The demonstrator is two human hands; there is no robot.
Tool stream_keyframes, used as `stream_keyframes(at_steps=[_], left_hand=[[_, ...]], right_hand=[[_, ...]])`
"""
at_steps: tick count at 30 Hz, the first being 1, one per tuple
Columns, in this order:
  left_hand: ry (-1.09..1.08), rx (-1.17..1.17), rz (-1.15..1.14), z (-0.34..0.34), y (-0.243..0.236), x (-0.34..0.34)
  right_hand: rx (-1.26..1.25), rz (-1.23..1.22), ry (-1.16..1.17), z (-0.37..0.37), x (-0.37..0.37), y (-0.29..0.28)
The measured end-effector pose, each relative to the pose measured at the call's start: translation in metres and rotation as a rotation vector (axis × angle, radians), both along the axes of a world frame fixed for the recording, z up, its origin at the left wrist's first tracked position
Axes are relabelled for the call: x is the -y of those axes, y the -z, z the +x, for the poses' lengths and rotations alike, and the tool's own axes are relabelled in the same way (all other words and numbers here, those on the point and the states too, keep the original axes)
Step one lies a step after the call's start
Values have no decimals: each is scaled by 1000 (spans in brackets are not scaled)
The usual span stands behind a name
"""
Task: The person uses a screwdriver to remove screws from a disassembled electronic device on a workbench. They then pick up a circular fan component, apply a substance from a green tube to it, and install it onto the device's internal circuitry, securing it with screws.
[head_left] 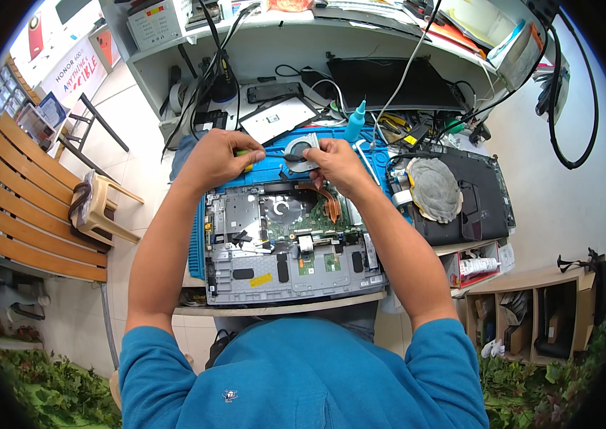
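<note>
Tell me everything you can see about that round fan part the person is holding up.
The cooling fan is a flat, round grey housing with a dark circular opening at its centre, metal or plastic by its look. The right hand holds it above the opened laptop, over the blue mat. The left hand points a thin dark tool with a yellow-green handle at it. Coppery pipes lie just below.

A pale tiled floor [127,136] runs beneath the white workbench [274,309], whose raised shelf [260,32] spans its far edge. A slatted wooden bench [27,207] and a beige plastic stool [102,207] stand left; open wooden cubbies [531,314] sit right.
</note>
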State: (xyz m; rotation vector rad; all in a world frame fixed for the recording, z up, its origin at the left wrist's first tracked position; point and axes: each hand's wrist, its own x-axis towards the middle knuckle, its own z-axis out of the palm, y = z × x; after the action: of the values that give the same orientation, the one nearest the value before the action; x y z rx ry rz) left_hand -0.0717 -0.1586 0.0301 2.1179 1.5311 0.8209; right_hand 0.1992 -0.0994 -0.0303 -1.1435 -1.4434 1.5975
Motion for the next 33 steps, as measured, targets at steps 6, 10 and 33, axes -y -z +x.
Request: stream_keyframes(at_steps=[6,10,33], left_hand=[[-116,-106,167,-1,2,-1],[-8,19,69,-1,-4,1],[155,-66,-15,-13,-14,-24]], right_hand=[[-61,-20,-18,1,3,1],[-23,-39,-45,4,3,0],[126,152,-128,2,-3,-4]])
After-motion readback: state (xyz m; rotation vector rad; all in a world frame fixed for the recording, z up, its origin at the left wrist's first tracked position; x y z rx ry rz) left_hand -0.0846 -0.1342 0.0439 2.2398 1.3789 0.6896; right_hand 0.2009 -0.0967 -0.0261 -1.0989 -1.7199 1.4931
